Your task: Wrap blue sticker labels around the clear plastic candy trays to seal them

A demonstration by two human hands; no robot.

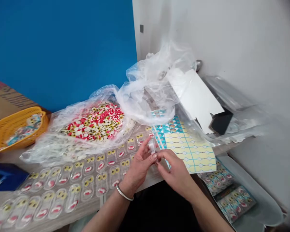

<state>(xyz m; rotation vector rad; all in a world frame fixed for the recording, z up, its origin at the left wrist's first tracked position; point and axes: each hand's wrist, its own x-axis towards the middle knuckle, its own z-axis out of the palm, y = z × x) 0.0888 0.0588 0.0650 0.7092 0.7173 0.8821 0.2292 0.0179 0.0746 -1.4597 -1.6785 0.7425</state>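
Observation:
Just above the table's front edge, my left hand (140,166) pinches a small clear plastic case (152,145) between thumb and fingers. The fingertips of my right hand (175,174) are closed at its lower end; my fingers hide part of the case. Beyond my hands lies a sticker sheet (203,156) with yellow backing and blue printed labels, some of them peeled off. To the left, several rows of clear oval cases (101,183) lie on the table, each with two yellow eye-like discs and a red-and-white mouth-like piece.
An open plastic bag (103,91) spreads around a pile of red, white and yellow pieces (96,124). An orange basket (42,129) stands far left near a blue bin (12,177). Crumpled clear bags (145,96) and a white card (195,93) lie behind; packed goods (236,203) sit lower right.

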